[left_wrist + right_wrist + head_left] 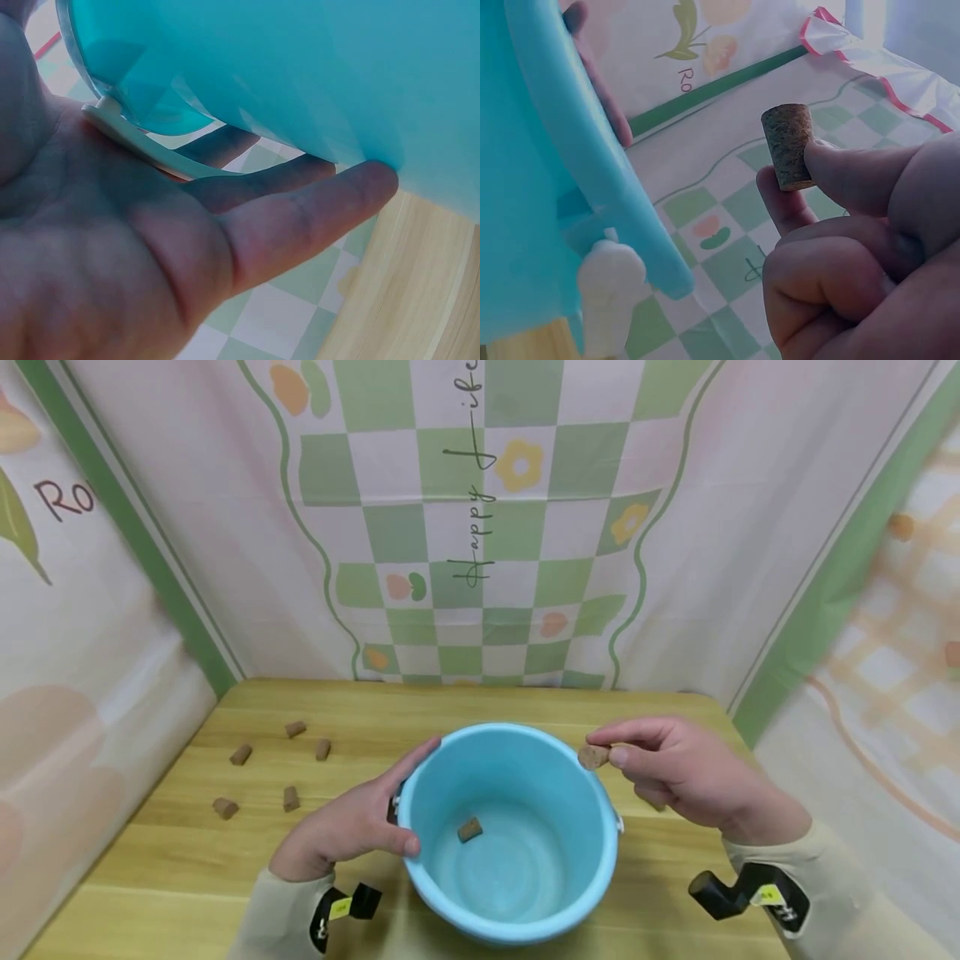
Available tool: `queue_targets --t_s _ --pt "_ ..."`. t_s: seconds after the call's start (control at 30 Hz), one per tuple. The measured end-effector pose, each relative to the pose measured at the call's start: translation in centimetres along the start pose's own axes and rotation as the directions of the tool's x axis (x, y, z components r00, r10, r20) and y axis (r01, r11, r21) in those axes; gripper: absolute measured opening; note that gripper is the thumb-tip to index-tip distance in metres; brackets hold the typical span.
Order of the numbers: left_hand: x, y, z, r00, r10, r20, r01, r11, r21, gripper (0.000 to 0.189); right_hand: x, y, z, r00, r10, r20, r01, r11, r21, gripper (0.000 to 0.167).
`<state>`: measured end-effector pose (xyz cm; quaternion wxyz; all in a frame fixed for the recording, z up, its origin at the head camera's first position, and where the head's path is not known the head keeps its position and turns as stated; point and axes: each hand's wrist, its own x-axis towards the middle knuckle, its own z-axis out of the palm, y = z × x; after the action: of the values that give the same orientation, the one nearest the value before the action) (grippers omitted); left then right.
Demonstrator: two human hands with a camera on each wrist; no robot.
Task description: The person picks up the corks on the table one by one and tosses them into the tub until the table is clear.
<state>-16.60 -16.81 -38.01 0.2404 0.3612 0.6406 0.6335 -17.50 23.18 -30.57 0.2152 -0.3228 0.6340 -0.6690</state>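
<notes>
A light-blue bucket (pixel 506 927) stands on the table, with one cork (pixel 470 830) lying on its inside floor. Against the bucket's left side rests my left hand (pixel 360 818), its thumb at the rim. In the left wrist view the fingers (pixel 315 225) lie nearly straight along the outer wall, beside the bucket's pale handle (pixel 150 146). Over the right part of the rim, my right hand (pixel 686 772) pinches another cork (pixel 593 756) between thumb and fingertips. That tapered cork (pixel 789 146) shows fully in the right wrist view.
Several loose corks (pixel 291 798) are scattered on the wooden table (pixel 150 877) left of the bucket. Part of a small brown piece (pixel 657 806) shows below my right hand. Patterned cloth (pixel 517 535) hangs behind the table and on both sides.
</notes>
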Motion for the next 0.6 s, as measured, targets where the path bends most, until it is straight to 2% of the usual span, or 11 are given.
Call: queue_targets --t_s 0.33,0.6 --pt "0.0 0.0 0.1 1.0 0.0 0.0 0.0 1.0 -0.001 0.114 0.0 0.3 0.8 1.0 0.017 -0.002 -0.017 0.994 -0.103 0.033" --pt "0.0 0.1 0.1 1.0 -0.02 -0.004 0.02 1.0 -0.002 0.115 -0.1 0.1 1.4 0.998 0.045 -0.041 -0.052 0.981 -0.188 0.027"
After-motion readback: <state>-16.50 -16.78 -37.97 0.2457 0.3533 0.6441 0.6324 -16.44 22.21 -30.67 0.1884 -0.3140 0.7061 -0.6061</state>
